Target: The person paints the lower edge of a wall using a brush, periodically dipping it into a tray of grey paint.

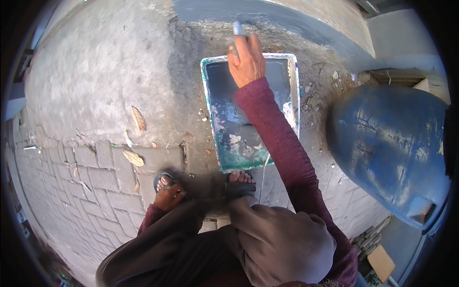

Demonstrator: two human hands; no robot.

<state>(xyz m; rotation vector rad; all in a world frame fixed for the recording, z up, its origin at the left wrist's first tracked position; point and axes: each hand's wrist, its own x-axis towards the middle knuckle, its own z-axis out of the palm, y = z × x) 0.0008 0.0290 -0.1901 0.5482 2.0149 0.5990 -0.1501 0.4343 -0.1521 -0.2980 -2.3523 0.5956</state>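
Beyond the far edge of a paint-stained white tray, my right hand (247,62) is closed round a paintbrush (237,28). Only a pale blue-white part of the brush shows clearly; its tip is blurred against the freshly grey base of the wall (296,18). Under my right wrist and sleeve lies the tray (293,79), with dark grey paint (229,91) in its far part and green and white stains nearer me. My left hand (168,197) is beside my left knee, above my foot, its fingers curled in and nothing visible in them.
A large scuffed blue plastic barrel (392,148) lies to the right of the tray. Dry leaves (133,158) are scattered on paving bricks (103,178) and rough concrete (105,71) to the left. My sandalled feet (241,178) stand close to the tray's near edge.
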